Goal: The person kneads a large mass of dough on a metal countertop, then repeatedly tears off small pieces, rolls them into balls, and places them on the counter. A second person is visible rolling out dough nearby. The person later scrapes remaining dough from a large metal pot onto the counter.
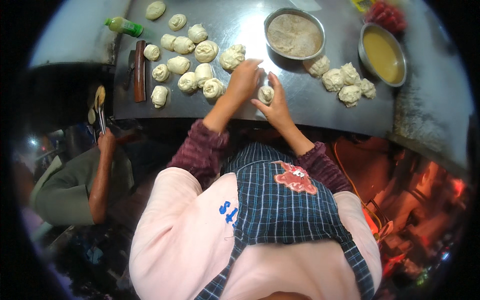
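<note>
A small coiled dough piece point(266, 95) stands on the steel worktop point(330, 116), in the curve of my right hand point(278, 100). The thumb lies at its near side and the fingers reach past its far side. My left hand point(244, 79) is just to the left, above the worktop, slightly blurred, with its fingers pointing right and nothing visible in them. Beyond its wrist sits a lumpy dough ball point(232, 57). Several rolled dough pieces point(203, 75) are spread farther left, some touching each other.
A steel bowl of light brown grainy contents point(295, 34) stands beyond my hands. Rough dough lumps point(350, 95) and a bowl of yellow liquid point(382, 56) are at right. A brown bar point(140, 71) and a green-capped bottle point(123, 26) lie left. Another person's hand point(106, 139) holds tongs.
</note>
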The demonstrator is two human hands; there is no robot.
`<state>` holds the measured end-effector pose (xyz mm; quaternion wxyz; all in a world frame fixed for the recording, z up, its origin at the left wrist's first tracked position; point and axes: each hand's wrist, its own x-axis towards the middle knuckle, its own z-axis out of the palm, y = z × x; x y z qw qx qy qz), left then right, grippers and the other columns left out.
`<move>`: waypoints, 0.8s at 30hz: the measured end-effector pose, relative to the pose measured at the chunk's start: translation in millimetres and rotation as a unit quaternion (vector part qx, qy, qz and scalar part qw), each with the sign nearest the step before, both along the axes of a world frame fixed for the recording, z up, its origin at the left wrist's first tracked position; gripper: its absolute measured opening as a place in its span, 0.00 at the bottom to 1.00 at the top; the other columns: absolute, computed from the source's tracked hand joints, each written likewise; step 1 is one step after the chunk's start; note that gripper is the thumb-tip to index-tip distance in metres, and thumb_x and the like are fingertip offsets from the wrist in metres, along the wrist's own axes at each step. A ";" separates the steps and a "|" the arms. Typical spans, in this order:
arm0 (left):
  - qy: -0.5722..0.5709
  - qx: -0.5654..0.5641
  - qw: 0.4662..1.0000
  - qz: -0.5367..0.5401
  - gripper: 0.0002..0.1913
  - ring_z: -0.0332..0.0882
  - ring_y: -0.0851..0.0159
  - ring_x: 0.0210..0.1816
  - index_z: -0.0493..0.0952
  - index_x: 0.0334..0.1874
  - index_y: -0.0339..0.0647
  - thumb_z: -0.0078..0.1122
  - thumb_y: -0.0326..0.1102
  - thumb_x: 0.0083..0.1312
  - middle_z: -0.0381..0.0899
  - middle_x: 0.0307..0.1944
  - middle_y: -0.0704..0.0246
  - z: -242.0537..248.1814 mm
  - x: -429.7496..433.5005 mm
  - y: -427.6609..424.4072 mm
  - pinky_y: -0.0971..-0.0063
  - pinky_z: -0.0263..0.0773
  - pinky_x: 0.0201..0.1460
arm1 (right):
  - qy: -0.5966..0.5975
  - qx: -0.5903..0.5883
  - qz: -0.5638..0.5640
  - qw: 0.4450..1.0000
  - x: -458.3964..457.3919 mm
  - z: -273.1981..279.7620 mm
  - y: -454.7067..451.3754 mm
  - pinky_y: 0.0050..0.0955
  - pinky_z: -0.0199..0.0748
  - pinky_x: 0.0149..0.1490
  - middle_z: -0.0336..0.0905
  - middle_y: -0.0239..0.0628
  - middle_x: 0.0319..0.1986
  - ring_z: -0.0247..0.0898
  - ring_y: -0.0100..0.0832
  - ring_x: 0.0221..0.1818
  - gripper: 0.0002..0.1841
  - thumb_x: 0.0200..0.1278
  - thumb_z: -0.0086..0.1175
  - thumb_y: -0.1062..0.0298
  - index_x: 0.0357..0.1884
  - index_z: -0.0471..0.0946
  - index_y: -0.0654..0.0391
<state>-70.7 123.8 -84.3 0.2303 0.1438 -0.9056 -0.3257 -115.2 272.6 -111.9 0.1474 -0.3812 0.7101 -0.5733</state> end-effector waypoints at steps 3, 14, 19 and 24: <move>-0.050 -0.141 0.987 -0.062 0.16 0.72 0.51 0.49 0.75 0.48 0.39 0.56 0.26 0.56 0.74 0.46 0.56 -18.4 5.1 -8.0 0.61 0.70 0.50 | -0.073 0.022 -0.033 0.997 -11.3 -2.1 28.2 0.37 0.56 0.67 0.63 0.48 0.59 0.59 0.42 0.64 0.34 0.55 0.61 0.73 0.63 0.58 0.63; -0.102 -0.128 0.986 0.009 0.10 0.73 0.47 0.40 0.73 0.36 0.42 0.60 0.33 0.52 0.73 0.38 0.57 32.2 10.3 67.8 0.59 0.71 0.39 | -0.252 -0.005 -0.070 0.965 -32.1 0.6 62.6 0.28 0.70 0.55 0.72 0.42 0.47 0.72 0.33 0.50 0.14 0.65 0.44 0.78 0.52 0.69 0.66; -0.154 -0.027 0.987 -0.044 0.16 0.72 0.44 0.41 0.75 0.40 0.44 0.66 0.33 0.48 0.73 0.40 0.53 1.1 9.5 56.9 0.57 0.72 0.40 | -0.163 0.002 -0.021 0.986 -44.6 23.5 27.6 0.23 0.70 0.49 0.75 0.37 0.42 0.72 0.28 0.44 0.09 0.63 0.46 0.78 0.44 0.74 0.64; -0.098 -0.014 0.993 0.067 0.14 0.74 0.50 0.44 0.79 0.43 0.41 0.62 0.36 0.55 0.75 0.41 0.54 37.6 -10.4 -85.7 0.60 0.71 0.49 | 0.148 0.083 0.087 0.982 -58.7 29.3 -45.0 0.37 0.64 0.60 0.68 0.51 0.55 0.64 0.48 0.59 0.23 0.54 0.60 0.69 0.53 0.71 0.61</move>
